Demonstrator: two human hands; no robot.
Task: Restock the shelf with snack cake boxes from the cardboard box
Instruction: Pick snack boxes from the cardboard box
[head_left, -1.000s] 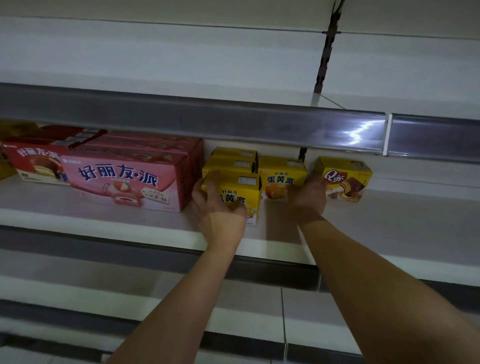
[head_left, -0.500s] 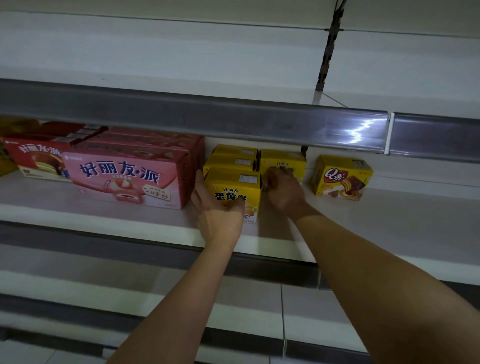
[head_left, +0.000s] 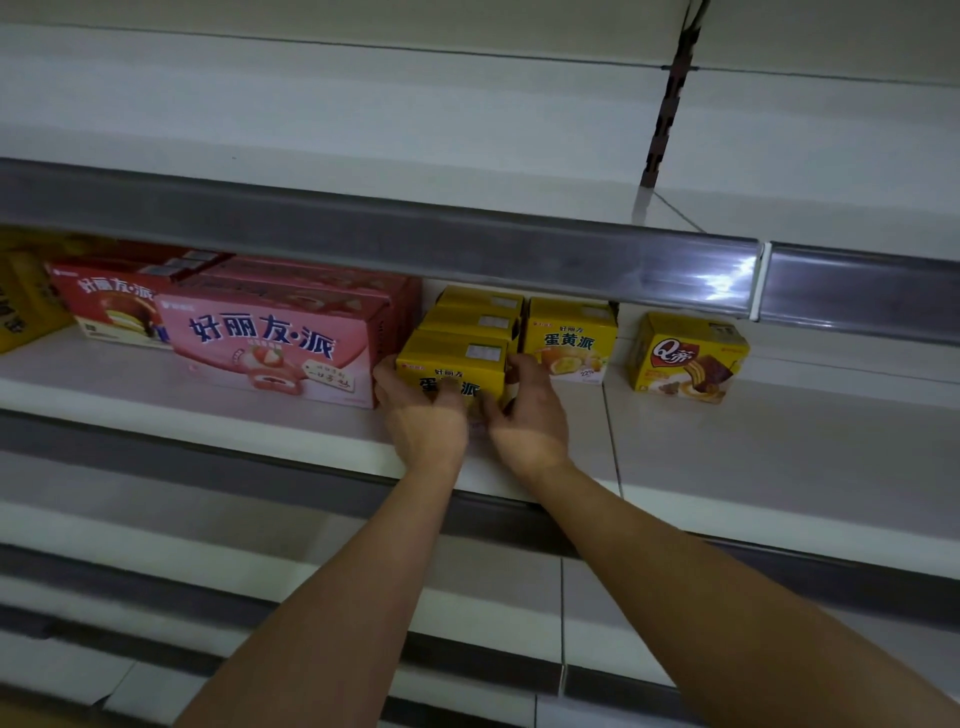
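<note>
**Both hands on the front yellow box, middle shelf**

Landmark: front yellow snack cake box (head_left: 451, 364) on the white shelf (head_left: 779, 447). To its left, touching, stands the pink box (head_left: 270, 348); farther left, a red box (head_left: 114, 306). Left hand (head_left: 423, 415) grips its left side and face; right hand (head_left: 524, 410) grips its right side. To its right sit a second yellow box (head_left: 571, 338), then the Q-label box (head_left: 688, 358), apart.
</note>
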